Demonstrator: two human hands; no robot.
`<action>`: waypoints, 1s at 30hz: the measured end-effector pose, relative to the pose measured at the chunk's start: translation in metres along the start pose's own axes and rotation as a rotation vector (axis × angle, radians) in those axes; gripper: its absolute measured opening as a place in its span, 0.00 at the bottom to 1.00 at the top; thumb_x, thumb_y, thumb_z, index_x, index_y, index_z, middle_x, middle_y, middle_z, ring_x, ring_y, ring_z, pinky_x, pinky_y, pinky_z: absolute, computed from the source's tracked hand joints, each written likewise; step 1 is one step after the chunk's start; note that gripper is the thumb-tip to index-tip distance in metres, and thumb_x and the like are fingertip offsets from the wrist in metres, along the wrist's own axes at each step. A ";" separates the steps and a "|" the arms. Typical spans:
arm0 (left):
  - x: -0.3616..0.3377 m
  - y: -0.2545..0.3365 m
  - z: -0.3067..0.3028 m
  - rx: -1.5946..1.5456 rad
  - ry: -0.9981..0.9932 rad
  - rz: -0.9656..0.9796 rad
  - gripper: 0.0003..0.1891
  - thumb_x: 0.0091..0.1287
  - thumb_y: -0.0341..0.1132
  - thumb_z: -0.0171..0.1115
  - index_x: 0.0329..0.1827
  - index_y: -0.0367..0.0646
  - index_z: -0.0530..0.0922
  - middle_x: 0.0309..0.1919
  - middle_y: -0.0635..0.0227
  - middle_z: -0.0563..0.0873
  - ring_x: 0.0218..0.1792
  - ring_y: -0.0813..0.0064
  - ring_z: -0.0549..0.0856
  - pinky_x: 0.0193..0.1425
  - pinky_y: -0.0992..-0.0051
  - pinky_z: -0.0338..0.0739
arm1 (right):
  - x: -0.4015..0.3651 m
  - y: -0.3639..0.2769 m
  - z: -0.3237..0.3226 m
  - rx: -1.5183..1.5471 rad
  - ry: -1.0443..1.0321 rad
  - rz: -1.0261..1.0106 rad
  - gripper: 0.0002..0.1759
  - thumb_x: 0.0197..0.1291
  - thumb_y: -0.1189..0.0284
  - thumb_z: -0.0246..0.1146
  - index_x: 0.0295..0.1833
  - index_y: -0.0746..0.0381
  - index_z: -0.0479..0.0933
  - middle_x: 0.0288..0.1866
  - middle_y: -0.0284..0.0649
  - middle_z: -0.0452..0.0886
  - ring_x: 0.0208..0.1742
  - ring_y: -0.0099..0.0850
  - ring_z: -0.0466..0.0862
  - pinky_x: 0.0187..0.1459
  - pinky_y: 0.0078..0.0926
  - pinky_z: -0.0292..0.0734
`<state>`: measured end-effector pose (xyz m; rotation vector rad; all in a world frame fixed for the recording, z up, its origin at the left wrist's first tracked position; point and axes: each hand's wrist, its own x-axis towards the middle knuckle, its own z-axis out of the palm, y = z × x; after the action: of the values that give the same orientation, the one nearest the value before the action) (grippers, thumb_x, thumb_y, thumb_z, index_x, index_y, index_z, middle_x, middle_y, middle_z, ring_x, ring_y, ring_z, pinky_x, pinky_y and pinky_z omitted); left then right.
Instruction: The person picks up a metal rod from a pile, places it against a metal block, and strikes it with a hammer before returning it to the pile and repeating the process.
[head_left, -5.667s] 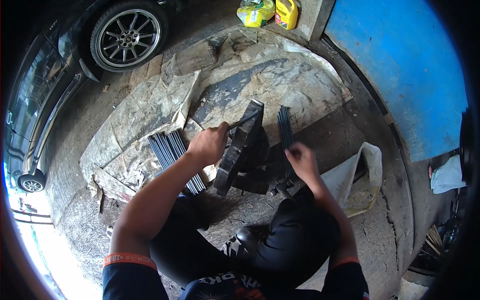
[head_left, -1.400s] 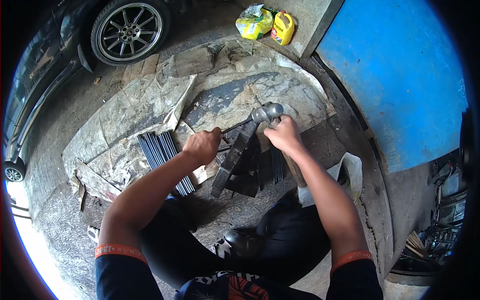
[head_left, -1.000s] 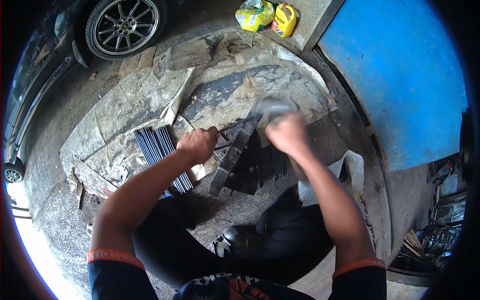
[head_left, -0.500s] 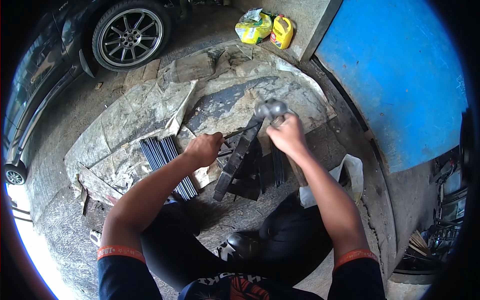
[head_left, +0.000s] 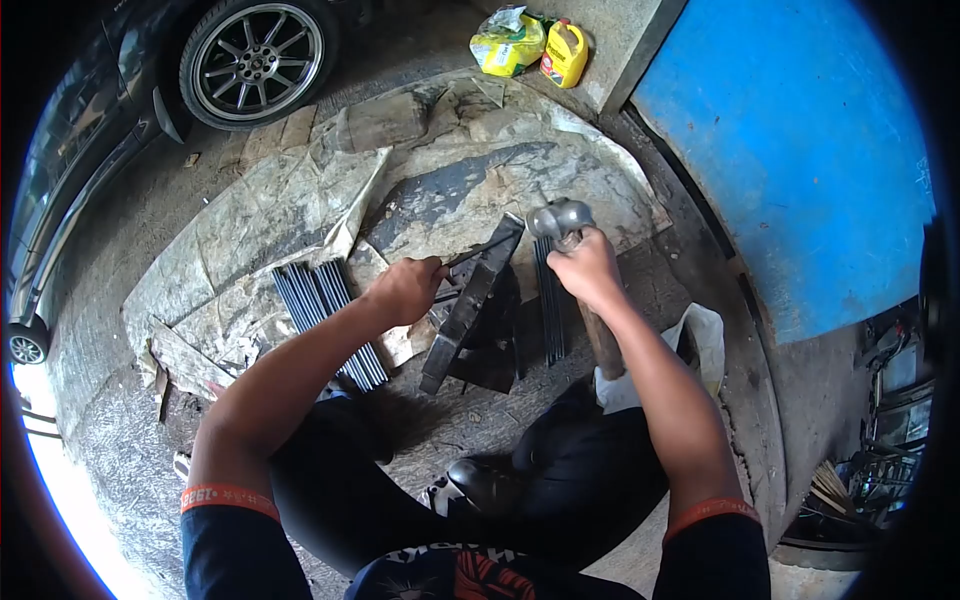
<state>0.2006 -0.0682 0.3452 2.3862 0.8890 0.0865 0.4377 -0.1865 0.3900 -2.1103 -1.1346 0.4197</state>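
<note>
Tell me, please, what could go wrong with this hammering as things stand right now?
1. The left hand grips the thin rod close to where it lies on the iron bar, and the hammer in the right hand is raised beside it. A glancing blow might catch the fingers.
2. The iron bar looks propped at a tilt, so a hard strike could tip it toward the legs.
3. Both hands are bare, so a rod springing off could cut them.

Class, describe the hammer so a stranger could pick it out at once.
Left of the big blue panel, a dark steel beam stands slanted. The hammer is beside its top end, in the right hand. Only it has a rounded silver head; the rods nearby are thin and dark.
</note>
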 end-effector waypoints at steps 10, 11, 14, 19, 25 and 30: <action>-0.001 0.000 -0.003 -0.030 0.067 0.034 0.15 0.74 0.43 0.46 0.45 0.39 0.74 0.33 0.44 0.83 0.41 0.42 0.82 0.45 0.50 0.74 | -0.015 -0.038 -0.006 0.073 0.004 -0.043 0.13 0.48 0.73 0.67 0.42 0.64 0.79 0.33 0.47 0.85 0.39 0.39 0.86 0.41 0.34 0.79; 0.000 -0.002 -0.003 -0.035 0.062 0.030 0.15 0.74 0.43 0.46 0.45 0.39 0.74 0.33 0.44 0.83 0.41 0.42 0.82 0.45 0.50 0.74 | -0.022 -0.055 -0.015 0.287 0.106 -0.215 0.14 0.50 0.76 0.66 0.45 0.65 0.78 0.30 0.42 0.84 0.34 0.31 0.85 0.38 0.30 0.78; -0.001 -0.005 0.000 -0.028 0.034 -0.033 0.15 0.74 0.43 0.46 0.44 0.41 0.77 0.34 0.45 0.83 0.41 0.44 0.82 0.46 0.51 0.74 | -0.026 -0.080 -0.039 0.304 0.295 -0.445 0.05 0.51 0.78 0.64 0.35 0.64 0.76 0.24 0.32 0.78 0.24 0.21 0.76 0.28 0.24 0.73; -0.003 0.001 -0.003 -0.003 0.057 -0.031 0.16 0.74 0.45 0.46 0.43 0.41 0.77 0.32 0.46 0.84 0.39 0.43 0.82 0.44 0.51 0.75 | 0.000 -0.010 0.014 -0.396 -0.100 -0.025 0.13 0.48 0.70 0.67 0.39 0.66 0.78 0.35 0.52 0.84 0.37 0.46 0.85 0.41 0.40 0.79; -0.001 0.001 0.005 0.034 0.053 -0.044 0.17 0.74 0.46 0.47 0.44 0.39 0.75 0.32 0.42 0.83 0.38 0.41 0.83 0.45 0.50 0.76 | 0.002 -0.003 0.001 -0.087 0.009 -0.045 0.15 0.47 0.69 0.67 0.41 0.64 0.79 0.36 0.53 0.84 0.43 0.51 0.83 0.45 0.44 0.78; -0.004 0.011 0.001 0.012 0.079 -0.060 0.15 0.73 0.43 0.49 0.40 0.39 0.75 0.27 0.44 0.82 0.34 0.41 0.82 0.40 0.49 0.74 | -0.010 -0.016 0.005 -0.099 -0.073 -0.008 0.14 0.47 0.70 0.66 0.40 0.65 0.79 0.36 0.54 0.83 0.41 0.52 0.83 0.44 0.43 0.79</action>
<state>0.2039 -0.0782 0.3507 2.3791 0.9991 0.1534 0.4195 -0.1868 0.3980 -2.1902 -1.2280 0.4484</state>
